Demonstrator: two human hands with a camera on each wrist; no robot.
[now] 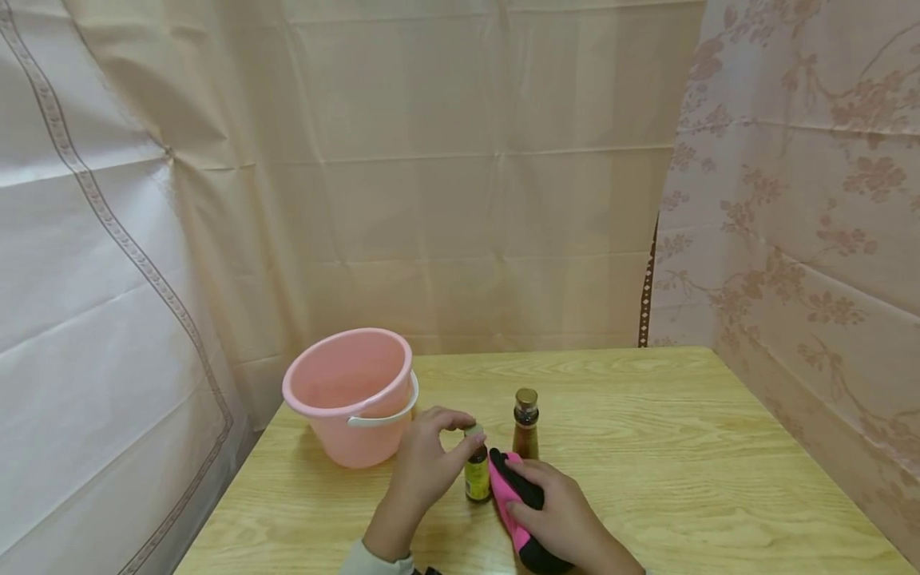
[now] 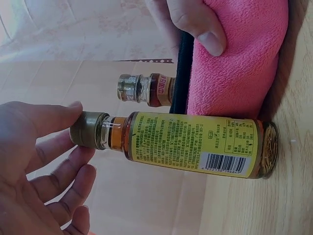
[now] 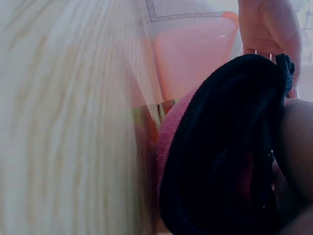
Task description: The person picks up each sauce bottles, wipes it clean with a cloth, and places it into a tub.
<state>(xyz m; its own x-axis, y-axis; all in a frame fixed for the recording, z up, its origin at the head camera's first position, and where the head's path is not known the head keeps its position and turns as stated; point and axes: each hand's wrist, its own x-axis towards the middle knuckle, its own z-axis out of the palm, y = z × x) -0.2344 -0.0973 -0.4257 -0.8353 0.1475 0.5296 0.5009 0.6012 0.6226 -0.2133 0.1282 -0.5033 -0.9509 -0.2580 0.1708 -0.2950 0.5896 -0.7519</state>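
A small glass bottle (image 1: 477, 479) with a yellow label stands upright on the table, and my left hand (image 1: 426, 459) pinches its cap (image 2: 89, 129) between thumb and fingertip. The other left fingers are loosely bent beside the neck. In my right hand (image 1: 564, 511) is a soft pink-and-black plush cloth item (image 1: 507, 505), its exact kind unclear. Its pink side (image 2: 239, 63) lies against or very close to the labelled bottle. Behind it stands a taller brown bottle (image 1: 527, 431) with a gold cap, its lower part hidden by the cloth item and right hand.
To the left of my hands stands a pink bucket (image 1: 359, 443) with a white handle (image 1: 384, 420). The wood-grain table (image 1: 683, 447) extends to the right. Beige cloth (image 1: 467, 184) hangs behind it, with patterned cloth at both sides.
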